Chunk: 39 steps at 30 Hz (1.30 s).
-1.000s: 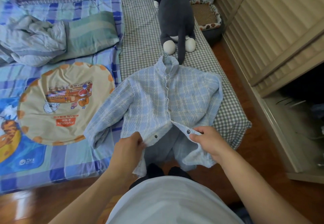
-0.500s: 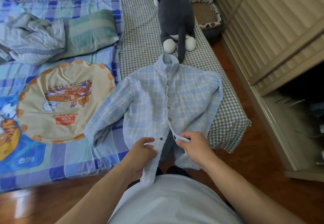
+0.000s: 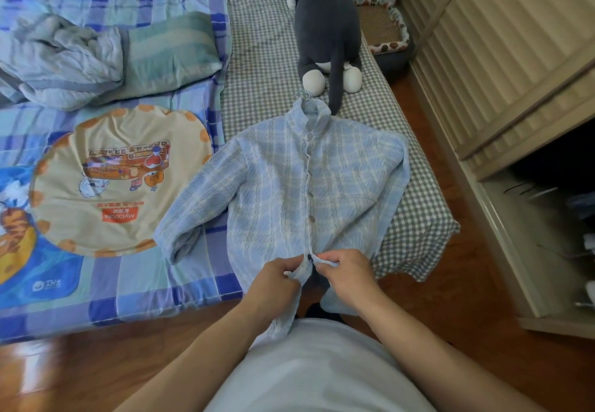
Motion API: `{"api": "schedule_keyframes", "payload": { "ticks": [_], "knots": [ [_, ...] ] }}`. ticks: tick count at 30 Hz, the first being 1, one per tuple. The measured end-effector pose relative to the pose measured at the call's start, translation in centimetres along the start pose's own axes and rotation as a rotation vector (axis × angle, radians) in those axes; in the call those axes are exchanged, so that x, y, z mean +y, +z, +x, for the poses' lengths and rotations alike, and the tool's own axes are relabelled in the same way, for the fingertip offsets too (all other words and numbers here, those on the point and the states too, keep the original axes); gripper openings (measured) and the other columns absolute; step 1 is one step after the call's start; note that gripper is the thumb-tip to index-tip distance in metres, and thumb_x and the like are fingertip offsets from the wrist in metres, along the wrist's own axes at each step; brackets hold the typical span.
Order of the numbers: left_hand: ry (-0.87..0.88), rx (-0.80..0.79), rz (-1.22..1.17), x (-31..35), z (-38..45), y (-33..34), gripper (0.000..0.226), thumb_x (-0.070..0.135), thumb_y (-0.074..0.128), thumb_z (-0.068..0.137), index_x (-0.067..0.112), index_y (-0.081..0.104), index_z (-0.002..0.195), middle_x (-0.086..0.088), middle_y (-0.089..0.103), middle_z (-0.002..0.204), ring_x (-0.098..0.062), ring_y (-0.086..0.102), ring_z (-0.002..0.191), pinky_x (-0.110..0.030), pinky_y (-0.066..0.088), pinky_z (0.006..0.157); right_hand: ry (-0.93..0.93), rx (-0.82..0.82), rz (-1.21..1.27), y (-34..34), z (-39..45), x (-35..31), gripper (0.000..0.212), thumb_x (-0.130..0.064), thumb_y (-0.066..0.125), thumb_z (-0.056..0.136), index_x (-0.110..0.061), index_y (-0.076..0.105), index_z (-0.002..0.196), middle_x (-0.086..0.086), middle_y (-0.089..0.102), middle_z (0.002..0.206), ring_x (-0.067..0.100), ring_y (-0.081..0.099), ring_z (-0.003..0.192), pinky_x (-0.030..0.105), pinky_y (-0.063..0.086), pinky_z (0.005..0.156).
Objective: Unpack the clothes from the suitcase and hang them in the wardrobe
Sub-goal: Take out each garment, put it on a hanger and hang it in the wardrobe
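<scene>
Hands meet at the lower front of a shirt (image 3: 309, 192), pale blue plaid, which lies face up across the bed's near edge with its hem hanging over the side toward the person. Left hand (image 3: 277, 278) pinches the left front edge between thumb and fingers; right hand (image 3: 346, 271) pinches the right front edge, and the two edges are drawn together at a dark button (image 3: 311, 258) between the fingertips. Buttons above it run closed up to the collar, where a thin hanger hook (image 3: 302, 93) pokes out. One sleeve slants down across the striped blue sheet (image 3: 145, 286); the other folds along the shirt's right side on the checked sheet (image 3: 260, 67). Just left of the shirt lies a round cream cushion (image 3: 119, 179) with a cartoon print. Beyond the collar stands a grey plush animal (image 3: 326, 31) with white paws, its tail reaching the collar. Farther left are a green pillow (image 3: 167, 50) and a crumpled blanket (image 3: 61, 60). To the right the wardrobe (image 3: 502, 67) has its slatted door partly open.
</scene>
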<state>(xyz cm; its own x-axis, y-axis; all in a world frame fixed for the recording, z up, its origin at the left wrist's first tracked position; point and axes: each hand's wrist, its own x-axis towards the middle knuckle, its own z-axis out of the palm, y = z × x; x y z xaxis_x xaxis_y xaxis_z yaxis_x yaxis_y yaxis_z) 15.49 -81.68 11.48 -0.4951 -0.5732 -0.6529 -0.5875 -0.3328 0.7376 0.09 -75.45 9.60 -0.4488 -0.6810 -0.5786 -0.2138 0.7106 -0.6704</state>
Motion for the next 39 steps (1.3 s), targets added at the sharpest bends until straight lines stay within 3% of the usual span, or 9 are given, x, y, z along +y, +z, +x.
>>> {"api": "schedule_keyframes", "payload": {
  "ticks": [4,8,15,23,27,31,33,36,39],
  "knots": [
    [0.053,0.001,0.046,0.3,-0.5,0.6,0.047,-0.008,0.046,0.09,0.03,0.074,0.095,0.013,0.068,0.079,0.01,0.06,0.066,-0.008,0.045,0.064,-0.036,0.005,-0.069,0.1,0.1,0.1,0.018,-0.023,0.07,0.092,-0.028,0.078,0.107,-0.007,0.076,0.098,0.013,0.07,0.09,0.028,0.057,0.079],
    [-0.071,-0.069,-0.353,-0.3,-0.8,1.5,0.034,-0.006,0.048,0.096,0.01,0.076,0.107,-0.014,0.071,0.091,-0.018,0.066,0.086,-0.028,0.046,0.08,-0.062,-0.006,-0.13,0.5,0.4,0.3,0.021,-0.026,0.068,0.093,-0.031,0.077,0.111,-0.007,0.075,0.109,0.012,0.068,0.101,0.027,0.055,0.086],
    [-0.06,-0.114,-0.643,0.1,-0.5,1.2,0.054,-0.024,0.035,0.085,-0.001,0.07,0.12,-0.021,0.073,0.099,-0.022,0.072,0.082,-0.025,0.055,0.067,-0.038,0.022,0.181,0.8,0.6,1.5,0.011,-0.021,0.072,0.091,-0.024,0.082,0.095,-0.008,0.077,0.084,0.009,0.073,0.083,0.036,0.059,0.079],
    [-0.043,-0.069,-0.427,-0.2,-0.2,1.3,0.054,-0.017,0.041,0.088,0.015,0.074,0.117,-0.015,0.077,0.101,-0.022,0.074,0.089,-0.028,0.057,0.073,-0.041,-0.02,0.175,0.1,1.0,1.5,0.015,-0.016,0.07,0.092,-0.022,0.081,0.1,-0.007,0.078,0.092,0.009,0.072,0.088,0.035,0.059,0.085],
    [-0.022,-0.055,-0.322,-0.6,0.3,1.3,0.056,-0.013,0.044,0.087,0.024,0.076,0.114,-0.009,0.078,0.1,-0.026,0.073,0.097,-0.038,0.058,0.091,-0.058,0.005,0.065,0.2,1.0,1.4,0.016,-0.021,0.07,0.091,-0.029,0.08,0.102,-0.013,0.076,0.093,0.006,0.07,0.089,0.029,0.058,0.08],
    [0.008,-0.036,-0.244,-0.3,0.3,1.9,0.044,-0.011,0.046,0.09,0.016,0.078,0.102,-0.007,0.068,0.081,-0.014,0.062,0.073,-0.023,0.047,0.066,-0.151,0.074,-0.215,0.4,0.6,1.2,0.015,-0.034,0.067,0.094,-0.028,0.08,0.091,-0.012,0.066,0.072,0.01,0.064,0.075,0.021,0.042,0.057],
    [-0.014,-0.052,-0.218,-0.5,0.4,2.2,0.039,-0.006,0.048,0.088,0.013,0.077,0.104,-0.009,0.065,0.079,-0.017,0.058,0.073,-0.027,0.043,0.066,-0.239,0.134,-0.413,0.7,0.5,1.5,0.026,-0.036,0.061,0.097,-0.019,0.077,0.086,-0.009,0.052,0.066,0.018,0.061,0.075,0.026,0.032,0.056],
    [-0.056,-0.052,-0.18,-1.9,1.6,2.0,0.046,-0.004,0.048,0.084,0.022,0.076,0.109,-0.004,0.074,0.088,-0.013,0.065,0.078,-0.024,0.047,0.071,-0.315,0.177,-0.35,1.1,0.7,2.4,0.024,-0.031,0.06,0.099,-0.019,0.075,0.087,-0.008,0.049,0.068,0.016,0.057,0.071,0.024,0.031,0.057],
    [-0.013,-0.168,0.189,-4.8,3.6,1.8,0.026,0.003,0.049,0.095,0.018,0.07,0.101,0.005,0.069,0.094,-0.007,0.063,0.087,-0.018,0.048,0.074,-0.299,-0.109,-0.555,2.5,1.1,5.4,0.027,-0.02,0.053,0.097,-0.028,0.066,0.119,-0.003,0.059,0.098,0.022,0.06,0.092,0.025,0.041,0.07]
  ]
}}
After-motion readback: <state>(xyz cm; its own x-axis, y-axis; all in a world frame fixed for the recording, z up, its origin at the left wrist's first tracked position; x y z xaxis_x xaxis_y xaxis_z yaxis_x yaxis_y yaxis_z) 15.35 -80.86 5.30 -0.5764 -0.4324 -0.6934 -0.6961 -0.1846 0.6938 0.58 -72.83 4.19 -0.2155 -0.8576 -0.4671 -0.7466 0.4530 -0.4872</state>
